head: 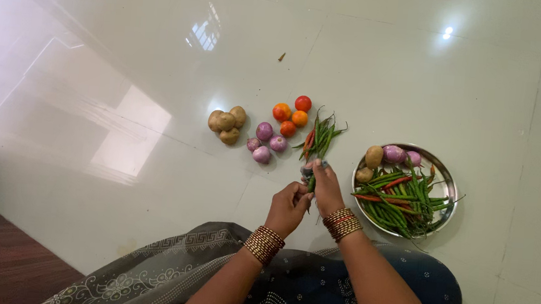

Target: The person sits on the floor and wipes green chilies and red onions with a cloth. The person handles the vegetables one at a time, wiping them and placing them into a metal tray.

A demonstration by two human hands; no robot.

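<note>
Floor row, left to right: potatoes [226, 126], onions [265, 142], tomatoes [292, 115], loose chillies [320, 137].
Right of row: steel plate [445, 185], holding chillies, potatoes, onions.
Nearest the person: both hands [309, 198], just before the loose chillies.

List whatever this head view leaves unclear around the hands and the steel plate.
- Green chilli, head view: mostly hidden between the left hand and right hand.
- Steel plate: its base is covered by heaped chillies.
- Brown speck on the floor: too small to identify.
</note>
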